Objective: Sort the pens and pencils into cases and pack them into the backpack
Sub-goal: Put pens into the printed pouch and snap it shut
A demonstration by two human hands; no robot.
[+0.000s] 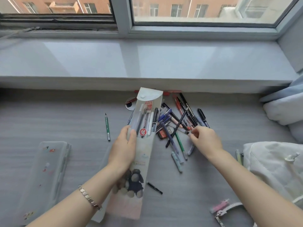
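Observation:
My left hand (pixel 123 145) grips a long translucent pencil case (pixel 144 145) with a round flap and a cartoon figure, held up off the grey surface; several pens stand inside it. My right hand (pixel 205 138) reaches into a pile of pens and pencils (pixel 178 118) to the right of the case, and its fingertips pinch the end of a clear pen (pixel 182 131). A green pencil (pixel 107 127) lies alone to the left. A second frosted case (pixel 47 167) lies flat at the lower left. The white backpack (pixel 275 167) sits at the right edge.
A short black pen (pixel 155 188) lies below the held case. A pink item with a strap (pixel 220 208) lies at the lower right. A wide grey windowsill (pixel 147 59) runs behind the pile. Bedding (pixel 285 108) is bunched at the far right.

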